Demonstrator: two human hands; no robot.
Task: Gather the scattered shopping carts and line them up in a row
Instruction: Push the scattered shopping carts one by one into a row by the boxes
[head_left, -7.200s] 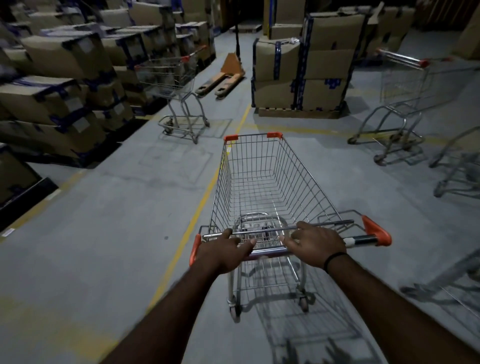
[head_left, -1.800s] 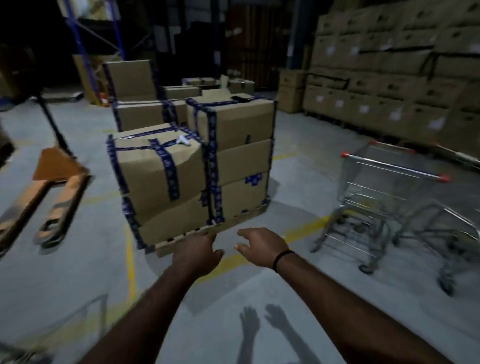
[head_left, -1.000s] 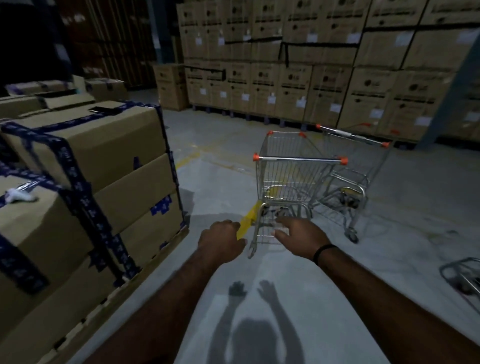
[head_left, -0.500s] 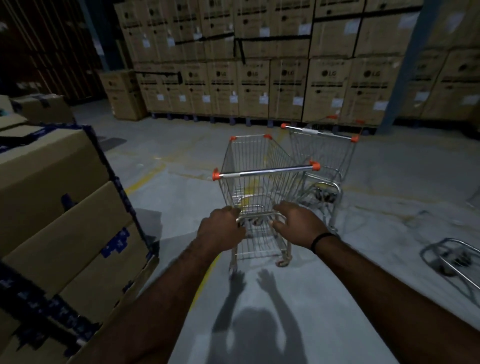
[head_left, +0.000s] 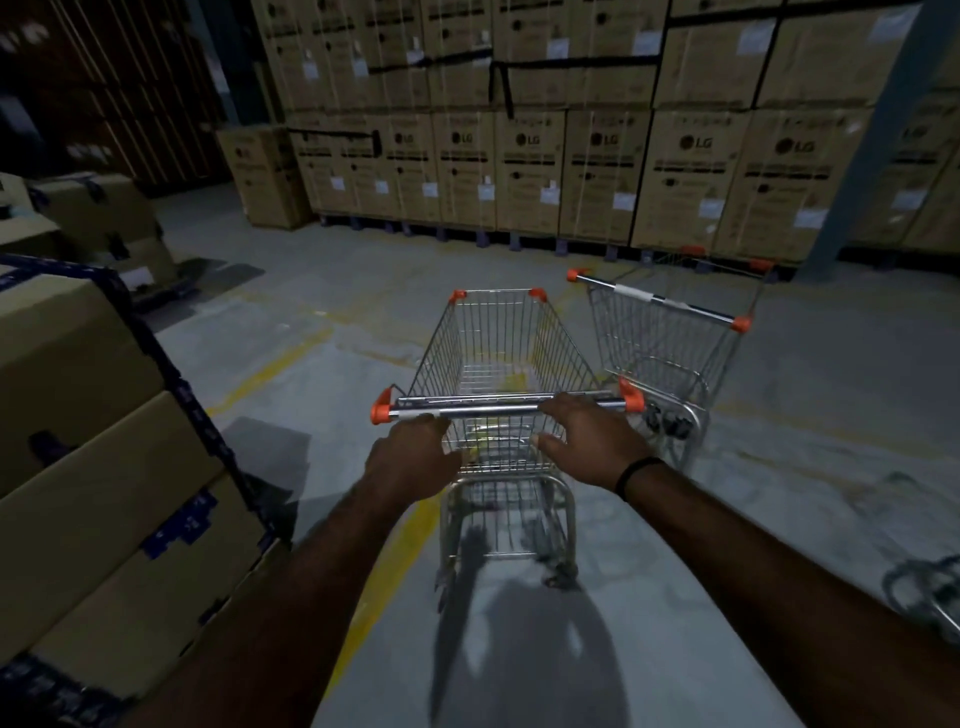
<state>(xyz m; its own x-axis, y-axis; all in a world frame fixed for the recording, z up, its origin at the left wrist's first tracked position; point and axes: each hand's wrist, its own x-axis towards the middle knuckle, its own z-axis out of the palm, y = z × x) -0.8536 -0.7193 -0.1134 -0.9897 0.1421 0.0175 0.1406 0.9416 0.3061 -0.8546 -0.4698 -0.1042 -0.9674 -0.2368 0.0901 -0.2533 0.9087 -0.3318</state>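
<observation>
A wire shopping cart (head_left: 498, 358) with orange corner caps stands straight ahead of me, its handle bar (head_left: 498, 408) nearest. My left hand (head_left: 410, 457) reaches up to the bar's left part, fingertips at it. My right hand (head_left: 589, 441) lays its fingers over the bar's right part, thumb spread below; neither hand is closed round it. A second cart (head_left: 660, 332) stands just right of the first and a little farther off, turned at an angle, its handle toward the left.
Taped cardboard boxes (head_left: 104, 467) are stacked on a pallet close on my left. A wall of boxes (head_left: 597, 171) closes the far side, with a blue pillar (head_left: 872, 130) at right. Part of another cart (head_left: 930, 592) shows at the right edge. A yellow floor line (head_left: 384, 571) runs underfoot.
I let go of the earlier cart, turned right past the pallet and walked up to this cart. In the last half second both hands rose to its handle bar.
</observation>
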